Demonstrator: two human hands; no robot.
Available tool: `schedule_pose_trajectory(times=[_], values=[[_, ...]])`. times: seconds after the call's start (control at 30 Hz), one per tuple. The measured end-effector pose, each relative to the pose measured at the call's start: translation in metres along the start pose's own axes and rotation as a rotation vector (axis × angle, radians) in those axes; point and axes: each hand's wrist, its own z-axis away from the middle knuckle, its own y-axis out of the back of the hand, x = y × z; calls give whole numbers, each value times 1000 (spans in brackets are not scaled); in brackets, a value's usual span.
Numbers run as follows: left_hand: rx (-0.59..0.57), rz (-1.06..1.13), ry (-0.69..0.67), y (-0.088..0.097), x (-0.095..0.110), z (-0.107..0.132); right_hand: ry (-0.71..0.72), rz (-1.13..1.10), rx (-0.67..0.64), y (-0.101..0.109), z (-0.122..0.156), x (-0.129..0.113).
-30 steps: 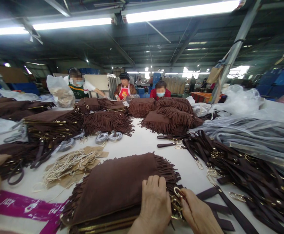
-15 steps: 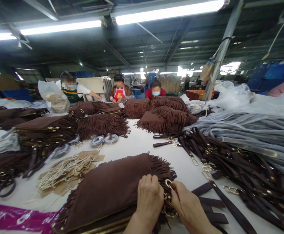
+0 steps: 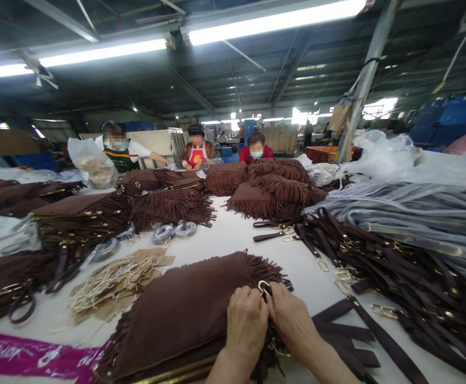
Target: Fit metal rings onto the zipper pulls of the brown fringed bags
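Lower centre of frame: top brown fringed bag [image 3: 184,309] lies flat on a stack of the same bags, on the white table [image 3: 233,234]. Fringe runs along its right edge and left edge.

Left hand [image 3: 246,320], lower centre, knuckles up, fingers curled closed and pressing on the bag's right end by the fringe. Right hand [image 3: 292,320] just beside it, touching it; thumb and fingers pinched shut on a gold clasp [image 3: 263,288], whose ring sticks up between the two hands. Can't tell from here what the clasp joins to.

Flat dark strap pieces [image 3: 345,333] lie right of the right hand.

Right half of frame: big heap of brown straps [image 3: 396,266] with gold hardware, grey bundles [image 3: 417,213] behind it.

Left of centre: paper tags with white strings [image 3: 112,277]. Lower left corner: pink printed strip [image 3: 28,357].

Middle and left: more piles of fringed bags [image 3: 268,186].

Top centre, far end of the table: three co-workers [image 3: 196,146], faces blurred.
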Motion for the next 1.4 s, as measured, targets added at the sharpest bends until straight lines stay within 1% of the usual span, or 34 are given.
schedule_pose_trajectory(times=[0.27, 0.43, 0.57, 0.63, 0.7, 0.8, 0.87, 0.9, 0.93, 1.0, 1.1, 1.17, 1.23, 1.3, 1.4], values=[[-7, -6, 3, 0, 0, -2, 42, -5, -35, 1, -5, 1], [-17, -23, 20, 0, -1, -5, 83, -18, -40, 0, -7, 1], [-10, -41, 30, -2, -2, -4, 95, -30, -29, 4, -4, 1], [-33, -35, 39, -2, -1, -3, 96, -38, -26, 7, 1, 3], [-70, -16, 62, 2, 2, -4, 99, -46, -28, 11, 7, 6], [-180, 132, 45, 19, 3, -5, 104, -137, -55, 18, 18, 13], [-264, 259, -13, 37, -7, -2, 76, -270, -109, 24, 23, 16], [-288, 273, -51, 46, -16, 1, 45, -347, -146, 28, 24, 17], [-291, 238, -91, 54, -28, 6, 6, -420, -187, 32, 25, 17], [-243, 45, -192, 67, -57, 17, -79, -542, -272, 41, 23, 16], [-114, -253, -386, 75, -101, 35, -152, -660, -357, 55, 16, 11], [-61, -392, -490, 77, -119, 46, -162, -720, -373, 63, 10, 10], [-57, -477, -547, 78, -125, 54, -158, -778, -380, 67, 8, 11], [-68, -506, -573, 76, -124, 62, -155, -797, -398, 66, 9, 14], [-79, -507, -549, 70, -124, 70, -142, -726, -433, 60, 16, 17]])
